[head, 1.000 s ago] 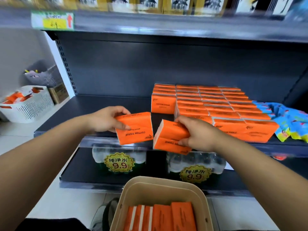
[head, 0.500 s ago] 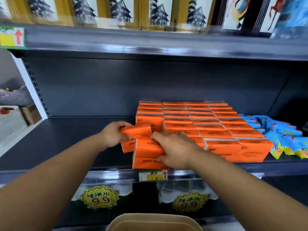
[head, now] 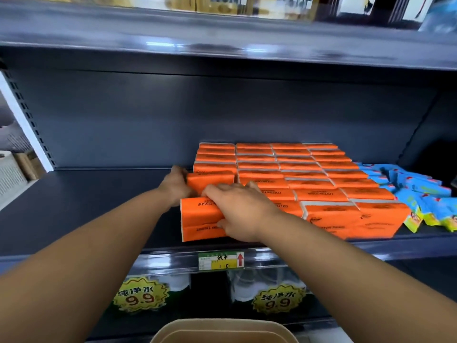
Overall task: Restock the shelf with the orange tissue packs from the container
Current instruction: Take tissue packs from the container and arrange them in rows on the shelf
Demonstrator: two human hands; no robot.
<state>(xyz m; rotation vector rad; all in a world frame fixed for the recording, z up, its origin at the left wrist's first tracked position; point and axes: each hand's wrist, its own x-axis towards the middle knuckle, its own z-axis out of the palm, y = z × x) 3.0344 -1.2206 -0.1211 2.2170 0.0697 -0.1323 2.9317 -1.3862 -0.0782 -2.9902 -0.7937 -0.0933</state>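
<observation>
Left arm [head: 86, 253]: bare, stretched forward from the lower left.
Left hand [head: 176, 186]: fingers curled round the left end of the rear orange plastic-wrapped tissue pack [head: 212, 180].
Right arm [head: 346, 280]: bare, reaching in from the lower right.
Right hand [head: 241, 211]: palm down, fingers over the top of the front orange plastic-wrapped tissue pack [head: 200, 220], thumb against its front face.

Obscured and cut-off items, shelf bay.
Of the container [head: 222, 330] only the far rim shows; the rest is cut by the bottom edge, contents out of view. The upper-shelf goods [head: 188, 2] are blurred, cropped at the top and unidentifiable. The left hand [head: 175, 185] has its fingertips hidden behind the rear pack [head: 212, 179] it grips. The right hand [head: 241, 211] covers part of the lettering on the front pack [head: 200, 219]. Small print on the price label [head: 220, 261] is illegible. The bottles [head: 247, 285] below are blurred. The white basket [head: 10, 172] is cut by the left edge.
</observation>
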